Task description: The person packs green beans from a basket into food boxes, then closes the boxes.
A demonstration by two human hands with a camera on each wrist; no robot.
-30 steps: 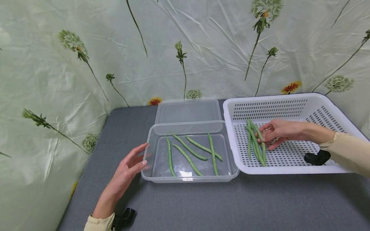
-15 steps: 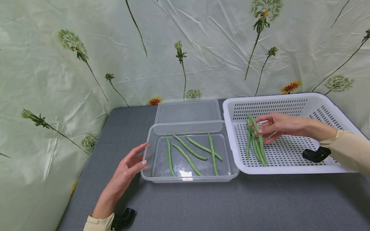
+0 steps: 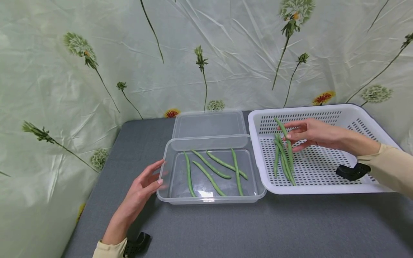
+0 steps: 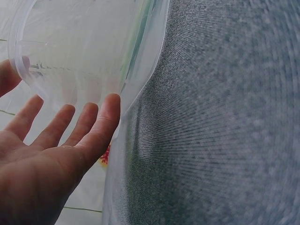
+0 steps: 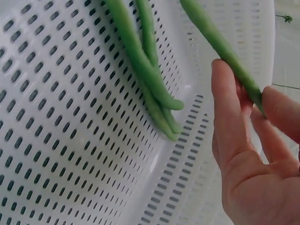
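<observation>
In the head view, my right hand (image 3: 314,133) pinches one green bean (image 3: 290,154) between thumb and fingers, tilted above the white perforated basket (image 3: 326,190). Beneath it, several other green beans (image 3: 284,161) lie bunched on the basket's left floor; the right wrist view shows a gap between the pinched bean (image 5: 225,50) and this bunch. My left hand (image 3: 137,197) touches the left side of a clear plastic container (image 3: 232,200), its fingers extended along the wall and the thumb near the rim. Inside the container, several green beans (image 3: 211,179) lie spread out singly.
A clear lid (image 3: 209,125) lies flat behind the container. The basket stands against the container's right side on a grey cloth-covered table (image 3: 206,233). A flower-printed curtain (image 3: 155,71) hangs behind and along the left. Each wrist wears a black camera (image 3: 353,172).
My right hand has risen and moved toward the basket's back, drawing one green bean up and away from the bunch. The left hand stays at the container's side.
</observation>
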